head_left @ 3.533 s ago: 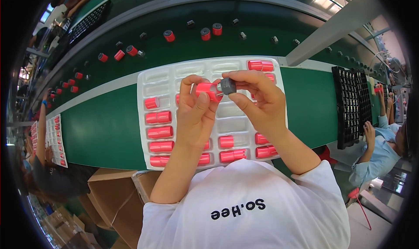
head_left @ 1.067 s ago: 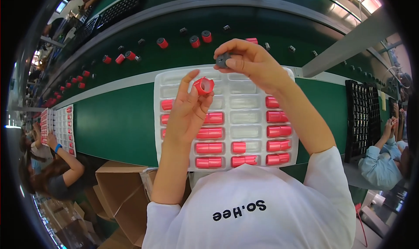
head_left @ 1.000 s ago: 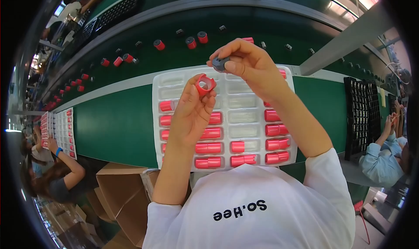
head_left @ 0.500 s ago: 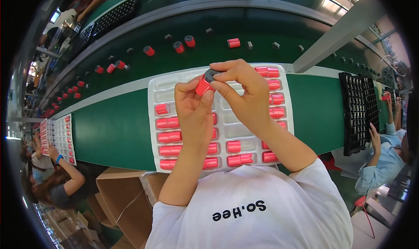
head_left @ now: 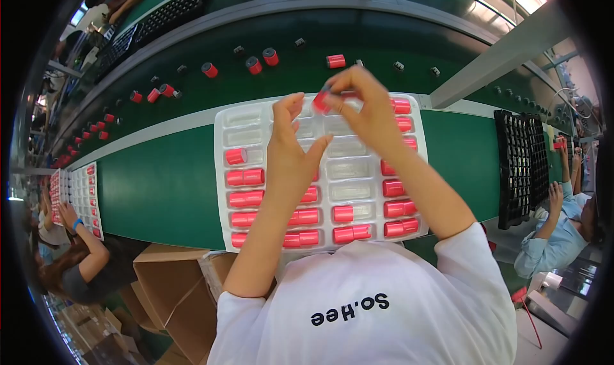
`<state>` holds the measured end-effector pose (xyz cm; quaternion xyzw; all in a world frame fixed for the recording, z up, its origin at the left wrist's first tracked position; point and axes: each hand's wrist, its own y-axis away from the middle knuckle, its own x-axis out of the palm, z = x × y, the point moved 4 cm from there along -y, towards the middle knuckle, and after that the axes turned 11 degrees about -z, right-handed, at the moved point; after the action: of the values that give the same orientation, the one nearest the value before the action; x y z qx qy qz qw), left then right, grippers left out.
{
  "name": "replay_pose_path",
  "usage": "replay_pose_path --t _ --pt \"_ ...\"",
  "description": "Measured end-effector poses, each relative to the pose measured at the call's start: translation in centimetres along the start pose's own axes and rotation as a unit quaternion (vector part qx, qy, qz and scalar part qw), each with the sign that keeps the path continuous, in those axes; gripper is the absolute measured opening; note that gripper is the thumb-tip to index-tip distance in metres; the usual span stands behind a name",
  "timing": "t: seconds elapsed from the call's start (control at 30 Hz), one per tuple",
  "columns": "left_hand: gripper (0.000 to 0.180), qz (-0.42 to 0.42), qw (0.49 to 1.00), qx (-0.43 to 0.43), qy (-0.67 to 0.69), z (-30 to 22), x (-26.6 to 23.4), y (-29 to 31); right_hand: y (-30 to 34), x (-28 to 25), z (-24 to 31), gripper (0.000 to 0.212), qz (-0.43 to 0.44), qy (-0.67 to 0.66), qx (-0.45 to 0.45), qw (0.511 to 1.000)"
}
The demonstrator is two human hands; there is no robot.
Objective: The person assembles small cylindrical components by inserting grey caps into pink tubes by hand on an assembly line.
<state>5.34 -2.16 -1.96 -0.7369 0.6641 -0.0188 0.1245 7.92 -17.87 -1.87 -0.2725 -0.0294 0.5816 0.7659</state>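
Observation:
Blurred by motion, my right hand [head_left: 358, 106] pinches a short red cylinder with a dark end [head_left: 322, 103] above the far edge of a white moulded tray [head_left: 220, 192]. My left hand [head_left: 291, 138] hovers over the tray's middle, its fingers and thumb spread apart and nothing between them. Red cylindrical pieces [head_left: 247, 177] lie in many of the tray's slots, mostly in the near rows and along the right column. One slot on the left holds a single short red piece [head_left: 235, 156]. Parts of the tray are hidden under my forearms.
Beyond the tray, a dark green belt [head_left: 294, 26] carries scattered red cylinders [head_left: 254, 65] and small metallic pieces [head_left: 300, 43]. A grey post [head_left: 492, 58] slants at right. Black racks [head_left: 521, 166] stand farther right, near a co-worker in blue. Cardboard boxes [head_left: 169, 282] sit below left, near another co-worker.
My left hand has let go of the red cylinder and opened. My right hand has carried the piece up, away from it. Pieces on the belt have shifted slightly left.

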Motion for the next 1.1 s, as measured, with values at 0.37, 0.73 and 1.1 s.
replay_pose_path --t 0.37,0.73,1.1 --pt "0.032 0.286 0.895 0.049 -0.340 2.8 -1.7 2.5 -7.7 -2.3 -11.0 0.017 -0.025 0.417 -0.286 0.862" --pt "0.034 0.339 0.878 0.116 -0.317 3.5 -3.1 2.2 -8.3 0.7 -10.2 0.020 0.257 0.349 0.051 0.900" --pt "0.036 0.232 0.882 -0.247 0.327 1.3 -1.2 1.5 -0.3 -1.2 2.7 0.017 0.114 -0.316 0.132 0.933"
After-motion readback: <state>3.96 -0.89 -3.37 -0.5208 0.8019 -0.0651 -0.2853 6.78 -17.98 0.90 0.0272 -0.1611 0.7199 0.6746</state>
